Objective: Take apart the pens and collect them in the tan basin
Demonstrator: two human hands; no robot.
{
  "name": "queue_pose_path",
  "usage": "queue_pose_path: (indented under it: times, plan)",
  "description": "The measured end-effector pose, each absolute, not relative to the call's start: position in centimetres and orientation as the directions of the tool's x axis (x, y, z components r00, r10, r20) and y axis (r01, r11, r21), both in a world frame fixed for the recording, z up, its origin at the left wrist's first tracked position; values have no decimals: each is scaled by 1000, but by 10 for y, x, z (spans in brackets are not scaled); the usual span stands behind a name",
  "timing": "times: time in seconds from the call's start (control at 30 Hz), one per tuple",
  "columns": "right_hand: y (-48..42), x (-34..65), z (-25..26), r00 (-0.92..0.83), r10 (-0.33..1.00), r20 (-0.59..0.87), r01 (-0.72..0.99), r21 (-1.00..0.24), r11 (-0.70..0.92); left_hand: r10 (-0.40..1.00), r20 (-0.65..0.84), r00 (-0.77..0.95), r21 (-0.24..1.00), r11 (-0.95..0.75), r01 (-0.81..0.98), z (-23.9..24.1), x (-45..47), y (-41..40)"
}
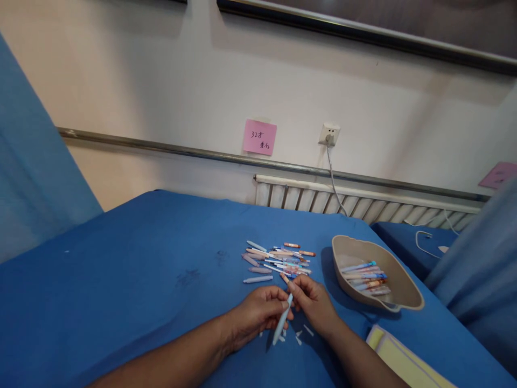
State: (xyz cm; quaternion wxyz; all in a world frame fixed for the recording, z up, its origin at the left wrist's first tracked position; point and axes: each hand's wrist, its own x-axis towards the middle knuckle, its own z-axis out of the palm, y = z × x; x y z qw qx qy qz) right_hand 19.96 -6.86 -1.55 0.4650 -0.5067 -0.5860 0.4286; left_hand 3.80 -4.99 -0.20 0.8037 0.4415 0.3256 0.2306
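Note:
My left hand (269,308) is closed on a light blue pen barrel (283,323), its tapered end pointing down toward me. Close beside it, my right hand (315,303) is closed, with an orange-tipped pen part (285,278) sticking out past its fingertips. The fingers of both hands meet near the upper end of the blue barrel, and they hide whether the two parts touch. Just beyond the hands lies a loose pile of pen parts (278,257) in blue, mauve, peach and orange. Several small white pieces (299,339) are scattered on the cloth below my hands.
To the right stands a beige plastic basin (404,285) holding several assembled-looking pens (365,277). A yellow pad or box (399,355) lies at the lower right. Blue cloth (133,280) covers the table, which reaches the wall and white radiator (307,196). Blue curtains (36,161) hang at both sides.

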Motion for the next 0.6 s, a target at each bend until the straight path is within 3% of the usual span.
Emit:
queue_pose_path:
  times: [0.6]
  plan:
    - [-64, 202, -22, -30, 990, 140, 264, -954, 143, 812, -176, 556, 977, 213, -2, -6, 39, -43]
